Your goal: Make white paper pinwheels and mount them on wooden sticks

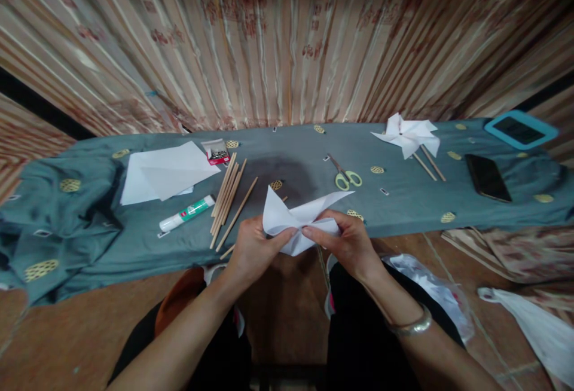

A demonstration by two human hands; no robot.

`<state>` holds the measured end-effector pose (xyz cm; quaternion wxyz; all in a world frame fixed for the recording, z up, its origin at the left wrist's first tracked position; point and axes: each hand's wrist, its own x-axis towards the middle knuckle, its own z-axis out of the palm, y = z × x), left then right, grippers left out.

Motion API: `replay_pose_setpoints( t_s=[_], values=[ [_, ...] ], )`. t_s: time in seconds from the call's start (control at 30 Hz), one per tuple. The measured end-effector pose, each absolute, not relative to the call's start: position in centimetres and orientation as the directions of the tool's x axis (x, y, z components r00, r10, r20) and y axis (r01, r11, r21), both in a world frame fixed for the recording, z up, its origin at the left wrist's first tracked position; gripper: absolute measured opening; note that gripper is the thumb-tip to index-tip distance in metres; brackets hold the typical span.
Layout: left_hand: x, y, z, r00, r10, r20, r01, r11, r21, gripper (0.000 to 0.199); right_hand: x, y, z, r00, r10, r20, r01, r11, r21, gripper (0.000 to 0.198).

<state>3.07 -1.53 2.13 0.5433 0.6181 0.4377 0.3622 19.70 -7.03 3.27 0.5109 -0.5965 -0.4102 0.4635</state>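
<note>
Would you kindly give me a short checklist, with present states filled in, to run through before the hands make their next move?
1. Folded white paper pinched by both left hand and right hand: ok.
2. Folds fastened at the paper's centre: cannot tell; the thumbs obscure it.
3. Thin light-brown wooden sticks neatly bundled: not ok; they lie loose on the blue-grey patterned cloth.
4. Small red-and-white box open, metal pieces showing: ok.
5. Scissors with pale green handles apart from both hands: ok.
6. White-and-green glue stick tightly capped: cannot tell.
</note>
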Motion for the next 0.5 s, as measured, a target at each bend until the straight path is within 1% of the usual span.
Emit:
replay_pose_setpoints(
  t_s=[0.13, 0.27, 0.3, 0.37, 0.4, 0.43, 0.47, 0.5],
  values=[
    [3.2, -1.9, 2.1, 0.357, 0.932, -0.066, 0.173, 0.004, 0.985, 0.021, 19.5, -7.0, 3.5, 0.224, 0.966, -0.126, 0.026, -0.135, -0.991, 0.033],
    [2.8, -2.0, 2.8, 0.419, 0.9, -0.117, 0.121, 0.072, 0.99, 0.026, 19.7, -7.0, 3.5, 0.219, 0.971, -0.095, 0.048, -0.108, -0.993, 0.033],
    [2.5, -1.7, 3.0, 0.451, 0.885, -0.113, 0.082, 0.085, 0.993, 0.03, 19.9, -7.0, 3.4, 0.226, 0.971, -0.084, 0.043, -0.096, -0.994, 0.031],
    [1.6, -1.0, 3.5, 0.496, 0.865, -0.073, -0.042, 0.108, 0.993, 0.046, 20.4, -7.3, 3.2, 0.248, 0.967, -0.062, 0.027, -0.07, -0.997, 0.028],
    [1.1, -0.5, 3.6, 0.477, 0.879, -0.023, -0.134, 0.099, 0.986, 0.053, 20.7, -7.5, 3.1, 0.259, 0.965, -0.051, 0.026, -0.059, -0.998, 0.026],
    [0.5, 0.1, 3.5, 0.429, 0.903, 0.007, -0.175, 0.076, 0.982, 0.06, 20.9, -7.7, 3.1, 0.268, 0.963, -0.034, 0.035, -0.046, -0.998, 0.024],
    [0.0, 0.6, 3.3, 0.373, 0.928, 0.004, -0.12, 0.044, 0.992, 0.059, 21.1, -8.0, 3.1, 0.271, 0.962, -0.017, 0.061, -0.034, -0.998, 0.021],
    [-0.5, 1.1, 2.9, 0.314, 0.949, 0.007, 0.017, -0.013, 1.0, 0.052, 21.3, -8.3, 3.2, 0.267, 0.964, 0.006, 0.097, -0.02, -0.995, 0.019]
  ],
)
